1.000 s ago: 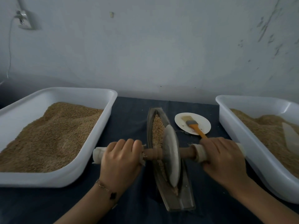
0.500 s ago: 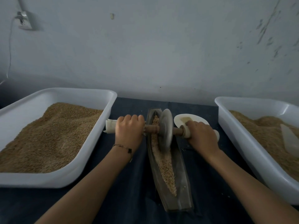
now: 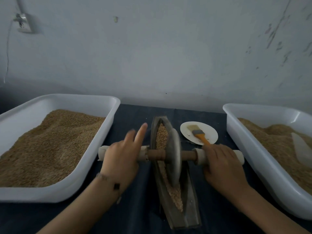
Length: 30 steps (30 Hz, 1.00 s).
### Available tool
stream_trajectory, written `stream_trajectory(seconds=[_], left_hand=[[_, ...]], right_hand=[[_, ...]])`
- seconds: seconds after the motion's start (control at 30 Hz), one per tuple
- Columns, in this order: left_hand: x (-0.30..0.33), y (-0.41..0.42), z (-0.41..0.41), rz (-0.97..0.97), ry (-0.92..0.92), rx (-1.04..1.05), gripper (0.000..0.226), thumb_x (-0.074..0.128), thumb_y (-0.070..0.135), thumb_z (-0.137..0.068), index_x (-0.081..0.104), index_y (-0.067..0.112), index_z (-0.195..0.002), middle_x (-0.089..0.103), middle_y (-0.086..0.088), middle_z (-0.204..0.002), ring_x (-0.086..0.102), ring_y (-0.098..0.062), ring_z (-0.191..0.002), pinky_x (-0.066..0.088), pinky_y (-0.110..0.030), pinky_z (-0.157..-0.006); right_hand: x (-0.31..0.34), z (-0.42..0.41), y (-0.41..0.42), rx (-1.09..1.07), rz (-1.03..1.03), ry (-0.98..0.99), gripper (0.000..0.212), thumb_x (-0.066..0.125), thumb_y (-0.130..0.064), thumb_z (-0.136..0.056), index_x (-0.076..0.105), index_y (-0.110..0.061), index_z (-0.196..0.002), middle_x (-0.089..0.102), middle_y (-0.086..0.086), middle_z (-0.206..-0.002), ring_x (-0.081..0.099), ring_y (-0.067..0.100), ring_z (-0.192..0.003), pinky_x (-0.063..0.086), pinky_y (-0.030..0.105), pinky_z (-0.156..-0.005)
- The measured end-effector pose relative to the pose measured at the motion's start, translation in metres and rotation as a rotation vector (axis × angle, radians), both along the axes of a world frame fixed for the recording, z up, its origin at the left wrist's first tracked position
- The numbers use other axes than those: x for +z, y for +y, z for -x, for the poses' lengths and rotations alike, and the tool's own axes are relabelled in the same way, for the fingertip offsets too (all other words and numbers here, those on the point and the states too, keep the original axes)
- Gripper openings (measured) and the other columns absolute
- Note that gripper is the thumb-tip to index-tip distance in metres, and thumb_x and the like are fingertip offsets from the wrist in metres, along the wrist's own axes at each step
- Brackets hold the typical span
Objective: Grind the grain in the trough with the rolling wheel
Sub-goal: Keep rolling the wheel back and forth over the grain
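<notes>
The wheel (image 3: 173,156) stands mid-trough (image 3: 189,215) on the grain (image 3: 161,137). The left hand (image 3: 121,157) presses its axle palm-down (fingers straight, blurred); the right hand (image 3: 221,164) curls over the other end.

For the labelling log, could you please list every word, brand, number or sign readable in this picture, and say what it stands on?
None: no text can be read anywhere.
The left tub, right tub, trough, rolling wheel, plate and brush show no print.
The wall socket is too blurred to tell.
The marks on the wall are scuffs, not writing.
</notes>
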<state>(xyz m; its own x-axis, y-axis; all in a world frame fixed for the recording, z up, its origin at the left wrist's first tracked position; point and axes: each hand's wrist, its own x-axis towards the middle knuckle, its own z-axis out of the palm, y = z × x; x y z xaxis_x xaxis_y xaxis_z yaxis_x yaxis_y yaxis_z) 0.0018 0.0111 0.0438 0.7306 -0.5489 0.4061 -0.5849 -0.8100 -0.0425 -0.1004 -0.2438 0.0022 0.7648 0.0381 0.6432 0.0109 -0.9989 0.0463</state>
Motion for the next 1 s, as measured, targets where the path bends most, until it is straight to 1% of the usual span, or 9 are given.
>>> stream_trajectory(seconds=[0.07, 0.17, 0.3, 0.33, 0.43, 0.67, 0.77, 0.9, 1.0], left_hand=[[0.004, -0.009, -0.03, -0.209, 0.125, 0.058, 0.059, 0.063, 0.03, -0.082, 0.036, 0.026, -0.134, 0.045, 0.002, -0.127, 0.06, -0.013, -0.083, 0.043, -0.024, -0.063], [0.01, -0.023, -0.06, -0.261, 0.186, 0.004, 0.013, 0.054, 0.04, -0.085, 0.053, 0.027, -0.086, 0.059, 0.007, -0.085, 0.053, -0.01, -0.073, 0.039, -0.026, -0.067], [0.009, -0.038, -0.077, -0.176, 0.152, 0.074, 0.022, 0.055, 0.042, -0.083, 0.051, 0.026, -0.068, 0.054, 0.008, -0.065, 0.048, -0.006, -0.057, 0.039, -0.025, -0.059], [0.008, -0.039, -0.078, -0.172, 0.161, 0.082, 0.023, 0.056, 0.042, -0.082, 0.052, 0.025, -0.067, 0.054, 0.008, -0.063, 0.048, -0.006, -0.056, 0.039, -0.025, -0.058], [0.002, -0.032, -0.072, -0.15, 0.193, 0.048, 0.017, 0.056, 0.038, -0.081, 0.053, 0.025, -0.07, 0.054, 0.008, -0.065, 0.051, -0.008, -0.058, 0.043, -0.025, -0.058], [-0.025, 0.005, -0.012, -0.003, -0.01, -0.028, 0.026, 0.065, 0.036, -0.075, 0.042, 0.026, -0.073, 0.047, 0.011, -0.06, 0.047, -0.011, -0.051, 0.03, -0.024, -0.049], [-0.02, 0.009, 0.003, 0.057, -0.113, -0.151, 0.036, 0.082, 0.024, -0.05, 0.048, 0.02, -0.058, 0.048, 0.008, -0.046, 0.045, -0.013, -0.036, 0.024, -0.02, -0.041], [-0.013, -0.004, -0.012, -0.111, -0.071, -0.038, 0.024, 0.059, 0.039, -0.078, 0.038, 0.027, -0.074, 0.044, 0.011, -0.062, 0.045, -0.009, -0.056, 0.031, -0.023, -0.053], [-0.007, -0.022, -0.035, -0.105, -0.098, -0.029, 0.023, 0.054, 0.039, -0.082, 0.035, 0.027, -0.077, 0.04, 0.011, -0.066, 0.041, -0.009, -0.061, 0.031, -0.025, -0.06]], right_hand=[[0.009, -0.025, -0.002, -0.049, 0.023, 0.073, 0.042, 0.084, -0.015, -0.053, 0.061, -0.014, -0.089, 0.062, 0.002, -0.076, 0.057, 0.022, -0.064, 0.039, 0.029, -0.059], [0.022, -0.066, -0.011, -0.197, -0.006, 0.295, 0.016, 0.066, -0.025, -0.071, 0.054, -0.023, -0.081, 0.062, -0.002, -0.079, 0.058, 0.022, -0.071, 0.032, 0.029, -0.056], [0.03, -0.098, -0.02, -0.198, -0.056, 0.418, 0.001, 0.061, -0.022, -0.076, 0.061, -0.022, -0.075, 0.061, 0.0, -0.092, 0.054, 0.023, -0.106, 0.04, 0.044, -0.096], [0.032, -0.099, -0.019, -0.195, -0.063, 0.426, 0.002, 0.061, -0.021, -0.076, 0.061, -0.022, -0.074, 0.062, 0.0, -0.092, 0.055, 0.023, -0.105, 0.04, 0.043, -0.096], [0.036, -0.085, -0.01, -0.231, -0.086, 0.396, 0.008, 0.055, -0.02, -0.077, 0.052, -0.024, -0.07, 0.061, -0.004, -0.075, 0.053, 0.017, -0.068, 0.035, 0.031, -0.058], [0.038, -0.004, 0.015, -0.048, 0.1, 0.094, 0.036, 0.085, -0.01, -0.048, 0.06, -0.016, -0.073, 0.059, 0.0, -0.065, 0.056, 0.021, -0.058, 0.042, 0.032, -0.054], [0.048, 0.004, 0.01, -0.154, 0.163, 0.367, 0.031, 0.075, -0.031, -0.065, 0.044, -0.032, -0.069, 0.052, -0.01, -0.066, 0.053, 0.013, -0.061, 0.035, 0.025, -0.053], [0.06, -0.025, -0.007, -0.068, 0.09, 0.728, 0.013, 0.065, -0.039, -0.074, 0.055, -0.033, -0.068, 0.05, -0.019, -0.077, 0.052, 0.001, -0.083, 0.034, 0.013, -0.064], [0.051, -0.054, -0.019, -0.074, -0.247, 0.906, 0.009, 0.07, -0.029, -0.07, 0.064, -0.027, -0.077, 0.061, -0.011, -0.082, 0.058, 0.004, -0.077, 0.048, 0.023, -0.065]])
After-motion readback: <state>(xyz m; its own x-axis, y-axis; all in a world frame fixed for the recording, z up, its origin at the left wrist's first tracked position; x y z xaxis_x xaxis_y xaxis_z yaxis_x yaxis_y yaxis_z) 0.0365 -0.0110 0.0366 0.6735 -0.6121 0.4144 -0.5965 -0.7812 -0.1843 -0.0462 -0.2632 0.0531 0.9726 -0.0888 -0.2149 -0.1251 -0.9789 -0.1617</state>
